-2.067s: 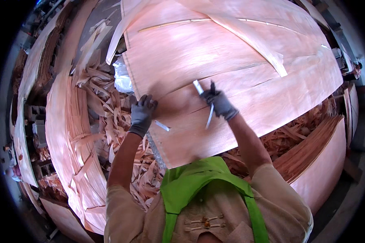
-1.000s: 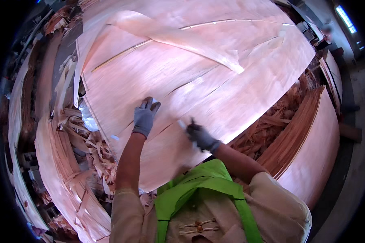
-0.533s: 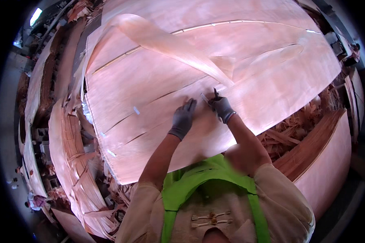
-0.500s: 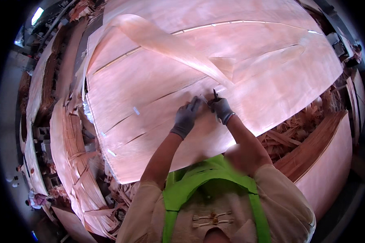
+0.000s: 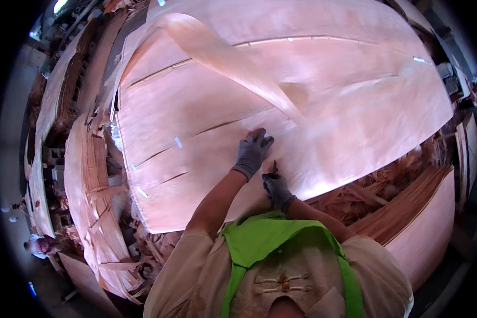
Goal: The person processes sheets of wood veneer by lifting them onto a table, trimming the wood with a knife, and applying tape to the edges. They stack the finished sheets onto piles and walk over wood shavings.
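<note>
A large sheet of pinkish wood veneer (image 5: pixel 355 127) lies before me, with narrow slits in its left half and small pale pieces of tape (image 5: pixel 178 142) on it. My left hand (image 5: pixel 253 152), in a grey glove, rests on the sheet near the end of a slit, its fingers bent and apart, with nothing visible in them. Closer to my body, my gloved right hand (image 5: pixel 277 191) is closed around a small dark knife-like tool (image 5: pixel 274 167) pointing away from me. A long loose veneer strip (image 5: pixel 222 59) arches over the sheet beyond my hands.
Torn veneer scraps (image 5: pixel 350 199) lie along the sheet's near right side, beside a stack of veneer (image 5: pixel 424 233). More layered sheets (image 5: pixel 82 196) and shreds stand at the left. A long gap with thin pale bridging pieces (image 5: pixel 312 37) crosses the far part of the sheet.
My right hand has drawn back toward my body with the tool, away from my left hand. My left hand has moved slightly right and its fingers now press on the sheet.
</note>
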Demonstrator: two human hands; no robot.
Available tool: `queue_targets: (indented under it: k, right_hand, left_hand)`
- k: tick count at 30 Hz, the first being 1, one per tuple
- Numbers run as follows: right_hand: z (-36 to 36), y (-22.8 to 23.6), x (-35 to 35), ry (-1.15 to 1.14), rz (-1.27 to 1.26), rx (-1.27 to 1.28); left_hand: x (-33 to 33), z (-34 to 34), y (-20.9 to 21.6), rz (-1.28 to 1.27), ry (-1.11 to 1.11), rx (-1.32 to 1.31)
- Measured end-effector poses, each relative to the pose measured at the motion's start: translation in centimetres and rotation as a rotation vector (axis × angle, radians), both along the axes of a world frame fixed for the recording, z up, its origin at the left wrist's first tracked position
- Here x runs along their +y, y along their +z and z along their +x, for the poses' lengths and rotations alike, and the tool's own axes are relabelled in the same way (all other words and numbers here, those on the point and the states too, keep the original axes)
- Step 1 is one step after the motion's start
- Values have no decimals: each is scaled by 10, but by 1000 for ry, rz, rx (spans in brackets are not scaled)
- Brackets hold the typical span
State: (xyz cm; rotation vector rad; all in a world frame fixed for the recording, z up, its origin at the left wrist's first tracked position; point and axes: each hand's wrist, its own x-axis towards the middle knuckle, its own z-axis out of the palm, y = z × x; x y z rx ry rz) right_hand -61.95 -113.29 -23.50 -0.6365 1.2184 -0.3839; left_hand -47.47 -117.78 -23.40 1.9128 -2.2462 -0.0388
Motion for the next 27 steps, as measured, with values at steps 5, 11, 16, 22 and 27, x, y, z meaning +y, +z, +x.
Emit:
queue_targets:
  k: [5,11,16,22,27]
  right_hand:
    - [10,27,-103,121,-413,-11]
    - [57,-3,-200,228,-429,191]
    - [66,14,-192,283,-504,125]
    - [68,-19,-143,128,-326,213]
    - [25,21,-103,228,-227,84]
  left_hand:
    - [-20,68,-8,-80,138,148]
    - [-57,77,-2,-219,114,-44]
    - [-69,75,-24,-303,-83,-81]
    - [-79,66,-25,-282,-127,-25]
    - [-72,67,-19,-130,-40,-188]
